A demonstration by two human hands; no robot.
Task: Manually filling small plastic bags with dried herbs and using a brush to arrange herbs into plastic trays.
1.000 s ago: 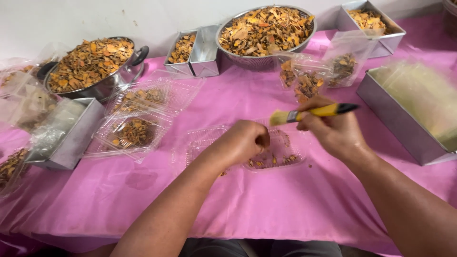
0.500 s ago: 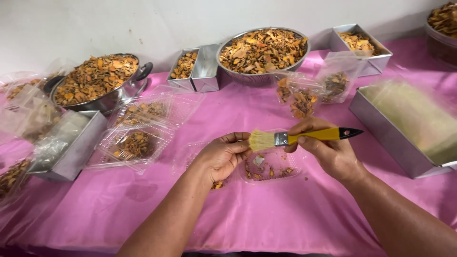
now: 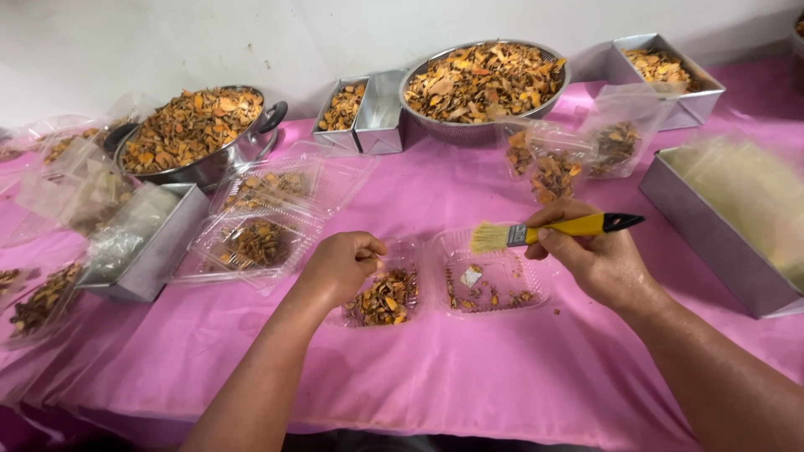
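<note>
My right hand (image 3: pixel 590 255) grips a yellow-handled brush (image 3: pixel 544 232), bristles pointing left above an open clear clamshell box (image 3: pixel 452 285) on the pink cloth. The box's right half holds a few scattered dried pieces; its left half holds a small heap of orange-brown chips (image 3: pixel 383 301). My left hand (image 3: pixel 342 266) is curled shut, resting at the left edge of the box, fingertips by the heap. Nothing shows between its fingers.
A pot (image 3: pixel 194 138) and a metal bowl (image 3: pixel 484 84) full of dried chips stand at the back, with metal tins (image 3: pixel 360 113), (image 3: pixel 666 71) between. Filled clamshells (image 3: pixel 255 234) lie left, plastic bags (image 3: pixel 553 163) behind the brush, a large tin of bags (image 3: pixel 729 226) right.
The clamshell now lies fully open in two halves. The brush has lifted slightly to the right, and my left hand has shifted to the box's left half.
</note>
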